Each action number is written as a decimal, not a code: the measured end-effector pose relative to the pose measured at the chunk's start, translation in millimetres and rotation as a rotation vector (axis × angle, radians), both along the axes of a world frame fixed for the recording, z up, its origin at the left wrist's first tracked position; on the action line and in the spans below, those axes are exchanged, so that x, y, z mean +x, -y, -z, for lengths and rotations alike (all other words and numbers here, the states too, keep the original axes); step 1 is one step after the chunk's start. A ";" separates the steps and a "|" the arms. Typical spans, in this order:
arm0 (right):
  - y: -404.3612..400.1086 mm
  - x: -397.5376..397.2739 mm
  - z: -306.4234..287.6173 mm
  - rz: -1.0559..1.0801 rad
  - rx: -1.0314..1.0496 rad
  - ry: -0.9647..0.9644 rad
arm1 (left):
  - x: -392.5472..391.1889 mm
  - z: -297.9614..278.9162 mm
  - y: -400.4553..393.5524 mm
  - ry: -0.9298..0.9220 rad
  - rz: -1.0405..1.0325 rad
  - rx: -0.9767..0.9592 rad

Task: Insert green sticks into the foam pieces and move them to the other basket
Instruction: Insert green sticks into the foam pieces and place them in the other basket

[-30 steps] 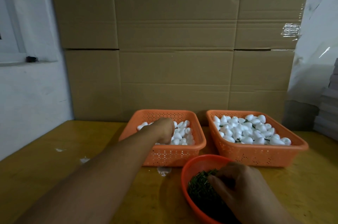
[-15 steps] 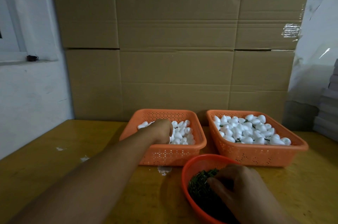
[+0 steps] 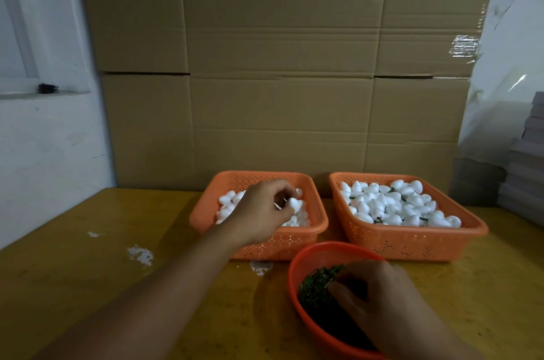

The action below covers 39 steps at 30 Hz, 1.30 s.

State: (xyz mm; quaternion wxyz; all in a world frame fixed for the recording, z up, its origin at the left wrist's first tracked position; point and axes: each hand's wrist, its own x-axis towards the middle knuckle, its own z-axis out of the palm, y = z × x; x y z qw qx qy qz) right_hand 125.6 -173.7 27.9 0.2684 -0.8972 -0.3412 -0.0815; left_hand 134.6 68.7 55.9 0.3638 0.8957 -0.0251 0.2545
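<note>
Two orange baskets stand side by side at the back of the table. Over the left basket [image 3: 318, 221], which holds plain white foam pieces, my left hand [image 3: 262, 211] pinches one white foam piece [image 3: 293, 203] between thumb and fingers, lifted just above the pile. The right basket [image 3: 412, 242] is full of foam pieces with green sticks showing among them. In front, a round red bowl [image 3: 306, 256] holds a heap of green sticks [image 3: 316, 286]. My right hand [image 3: 382, 303] reaches into the bowl with its fingers curled down among the sticks; the fingertips are hidden.
The yellow wooden table [image 3: 88, 286] has white foam crumbs [image 3: 139, 253] left of the baskets. A wall of cardboard boxes [image 3: 279, 80] rises right behind the baskets. A white wall is at the left, and stacked grey sheets [image 3: 527, 177] are at the right.
My left hand has risen out of the left basket's pile with one foam piece pinched in it. My right hand has stayed in the bowl of green sticks.
</note>
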 end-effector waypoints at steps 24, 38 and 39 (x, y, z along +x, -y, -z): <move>-8.5 3.2 -5.4 -0.040 -0.431 -0.028 | -70.2 44.2 55.0 -0.067 0.346 -0.370; -23.1 13.8 3.6 0.031 -0.506 -0.056 | -70.6 41.7 61.0 -0.090 0.352 -0.646; -23.3 14.1 3.4 0.036 -0.502 -0.052 | -70.7 42.0 62.1 -0.089 0.356 -0.687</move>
